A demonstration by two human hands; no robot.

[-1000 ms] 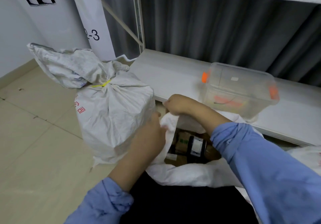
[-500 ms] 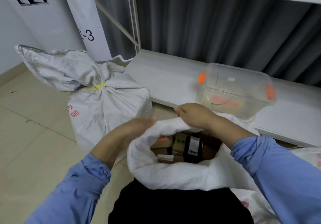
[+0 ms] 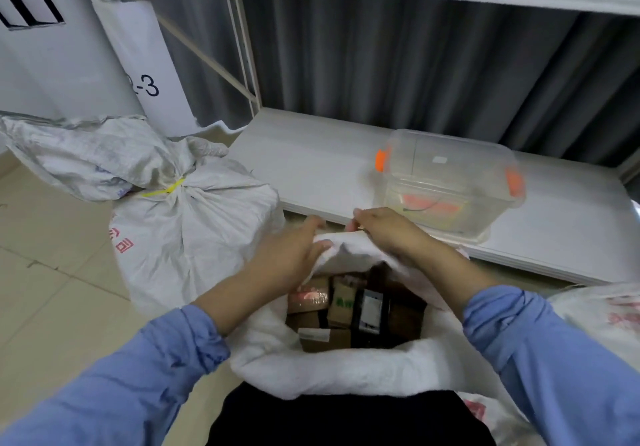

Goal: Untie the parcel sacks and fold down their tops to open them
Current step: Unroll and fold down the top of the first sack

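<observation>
An open white woven sack (image 3: 322,369) stands in front of me, its top rolled down into a thick rim. Inside lie several small cardboard parcels (image 3: 341,302). My left hand (image 3: 291,255) grips the far rim from the left, thumb over the fold. My right hand (image 3: 388,234) grips the same far rim from the right. To the left stands a second white sack (image 3: 194,234), its neck tied with a yellow tie (image 3: 164,190) and its loose top flopped leftward.
A low white shelf board (image 3: 318,165) runs behind the sacks, holding a clear plastic box with orange latches (image 3: 446,182). Another white sack with red print (image 3: 609,310) shows at the right edge. Beige tiled floor (image 3: 48,272) lies to the left.
Both hands have moved together along the open sack's rim to its far side. The rim there has been rolled further down, showing more of the parcels.
</observation>
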